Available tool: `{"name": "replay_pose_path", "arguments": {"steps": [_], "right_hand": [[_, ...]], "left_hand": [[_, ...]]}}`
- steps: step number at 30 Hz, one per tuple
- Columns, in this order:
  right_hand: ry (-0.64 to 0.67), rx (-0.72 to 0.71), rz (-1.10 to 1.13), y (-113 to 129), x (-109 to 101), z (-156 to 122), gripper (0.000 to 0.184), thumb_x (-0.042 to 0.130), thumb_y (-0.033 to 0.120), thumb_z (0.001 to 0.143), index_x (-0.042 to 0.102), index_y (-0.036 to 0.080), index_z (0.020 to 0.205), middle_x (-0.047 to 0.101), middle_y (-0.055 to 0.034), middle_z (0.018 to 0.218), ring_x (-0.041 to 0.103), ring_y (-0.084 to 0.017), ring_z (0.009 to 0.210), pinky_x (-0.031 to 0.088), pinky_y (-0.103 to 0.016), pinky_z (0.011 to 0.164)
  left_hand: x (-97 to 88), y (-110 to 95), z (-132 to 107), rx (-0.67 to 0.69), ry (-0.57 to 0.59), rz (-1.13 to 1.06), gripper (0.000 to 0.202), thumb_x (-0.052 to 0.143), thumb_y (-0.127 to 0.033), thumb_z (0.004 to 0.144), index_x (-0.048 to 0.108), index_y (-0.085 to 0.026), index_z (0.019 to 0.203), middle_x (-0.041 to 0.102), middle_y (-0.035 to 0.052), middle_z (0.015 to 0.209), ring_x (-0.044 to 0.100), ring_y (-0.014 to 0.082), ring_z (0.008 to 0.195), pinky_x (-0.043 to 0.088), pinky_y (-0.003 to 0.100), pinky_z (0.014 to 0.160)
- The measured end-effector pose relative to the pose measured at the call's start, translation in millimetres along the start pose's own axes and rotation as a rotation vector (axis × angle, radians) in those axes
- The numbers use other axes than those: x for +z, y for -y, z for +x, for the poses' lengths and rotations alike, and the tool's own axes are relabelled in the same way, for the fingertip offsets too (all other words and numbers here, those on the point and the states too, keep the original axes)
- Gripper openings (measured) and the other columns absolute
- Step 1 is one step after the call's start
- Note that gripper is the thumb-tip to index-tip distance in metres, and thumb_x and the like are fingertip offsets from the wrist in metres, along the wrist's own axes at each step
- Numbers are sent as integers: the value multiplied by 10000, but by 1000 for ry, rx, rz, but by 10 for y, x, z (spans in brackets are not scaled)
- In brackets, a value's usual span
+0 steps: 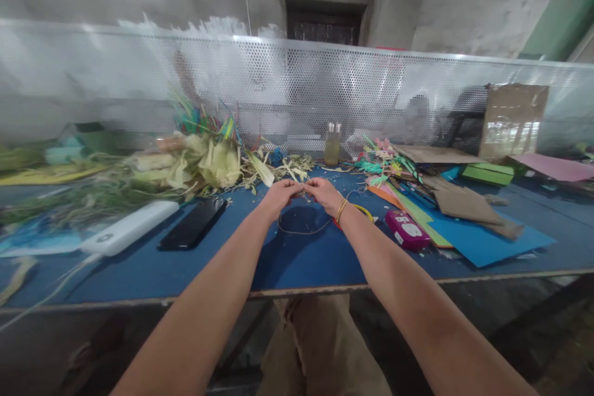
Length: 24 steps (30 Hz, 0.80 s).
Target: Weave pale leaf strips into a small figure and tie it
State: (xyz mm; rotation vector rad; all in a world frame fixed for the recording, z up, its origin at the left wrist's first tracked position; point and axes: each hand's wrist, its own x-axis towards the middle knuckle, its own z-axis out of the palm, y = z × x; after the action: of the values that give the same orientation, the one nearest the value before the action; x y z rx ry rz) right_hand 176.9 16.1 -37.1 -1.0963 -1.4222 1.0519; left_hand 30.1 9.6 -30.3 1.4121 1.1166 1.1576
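Note:
Above the middle of the blue table, my left hand and my right hand meet with their fingertips almost touching. Both are closed in a pinch. A thin greyish cord sags in a loop below them, and its ends seem to run up into the fingers, where the detail is too small to make out. A bracelet circles my right wrist. Partly behind that wrist lies a yellow and red ring-shaped thing.
Left are a black phone, a white power strip and heaped corn husks. A bottle stands at the back. Right are a purple box, coloured paper and cardboard. A perforated metal screen borders the rear.

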Motion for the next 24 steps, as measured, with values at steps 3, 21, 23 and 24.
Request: {"name": "replay_pose_path", "arguments": {"steps": [3, 21, 23, 24], "right_hand": [[2, 87, 111, 33, 26, -34, 201, 703, 333, 678, 603, 165, 726, 529, 47, 579, 449, -76, 547, 333, -202, 502], [-320, 191, 538, 68, -172, 106, 230, 735, 309, 676, 539, 200, 727, 488, 87, 528, 456, -56, 470, 300, -178, 428], [-307, 174, 519, 60, -186, 114, 249, 748, 316, 661, 536, 200, 722, 488, 88, 525, 454, -56, 469, 302, -178, 427], [-292, 166, 501, 54, -181, 113, 262, 761, 323, 646, 543, 198, 721, 488, 87, 523, 449, -55, 468, 301, -179, 427]], "left_hand": [[-20, 13, 5, 46, 13, 13, 292, 743, -407, 612, 602, -168, 703, 567, -15, 616, 451, 83, 533, 270, 215, 484], [-93, -31, -48, 15, 107, 223, 264, 762, -424, 581, 675, -182, 642, 636, 12, 629, 504, 122, 584, 314, 238, 515], [-102, -22, -39, 25, 47, 276, 268, 740, -437, 604, 666, -180, 605, 633, 19, 607, 507, 133, 579, 335, 251, 531], [-105, -21, -34, 41, -4, 289, 284, 719, -458, 626, 670, -180, 604, 644, 26, 618, 520, 141, 594, 349, 257, 546]]}}
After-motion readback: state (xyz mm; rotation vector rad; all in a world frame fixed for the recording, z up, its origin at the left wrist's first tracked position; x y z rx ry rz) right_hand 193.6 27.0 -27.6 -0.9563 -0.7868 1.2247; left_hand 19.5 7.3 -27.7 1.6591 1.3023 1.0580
